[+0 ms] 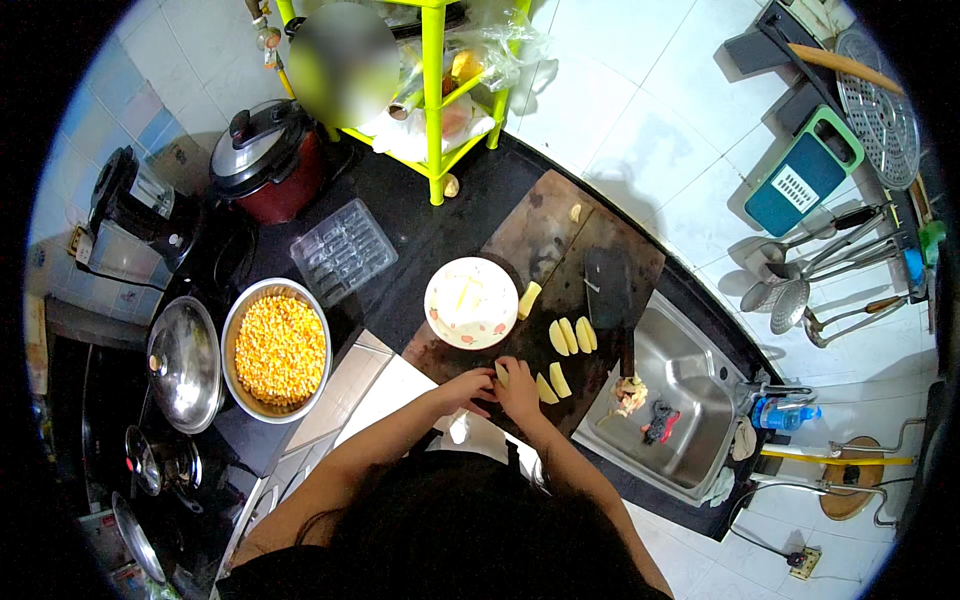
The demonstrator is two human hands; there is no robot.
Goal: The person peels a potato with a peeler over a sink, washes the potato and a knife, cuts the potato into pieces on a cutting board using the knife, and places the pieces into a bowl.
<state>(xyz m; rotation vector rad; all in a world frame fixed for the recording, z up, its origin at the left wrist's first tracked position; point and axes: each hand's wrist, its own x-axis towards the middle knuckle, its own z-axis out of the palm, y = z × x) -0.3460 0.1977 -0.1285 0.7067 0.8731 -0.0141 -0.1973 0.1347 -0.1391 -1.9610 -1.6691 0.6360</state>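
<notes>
My left hand (472, 391) and my right hand (519, 387) meet over the near edge of a dark wooden cutting board (525, 225). A pale yellow wedge (502, 373), which looks like peeled potato, is held in my right fingers. My left fingertips are close to the wedge; whether they grip it is unclear. Beside my right hand lie two cut wedges (559, 379), with several more wedges (574, 336) beyond. Another piece (529, 300) rests against a white fruit-patterned bowl (471, 341) containing pale strips (469, 294). A dark-bladed cleaver (609, 289) lies on the board's right side.
The steel sink (694, 405) at right holds food scraps (628, 395). Left are a metal bowl of corn kernels (279, 349), a domed lid (185, 364), a clear plastic tray (345, 251) and a red pressure cooker (270, 165). A green rack (433, 97) stands behind.
</notes>
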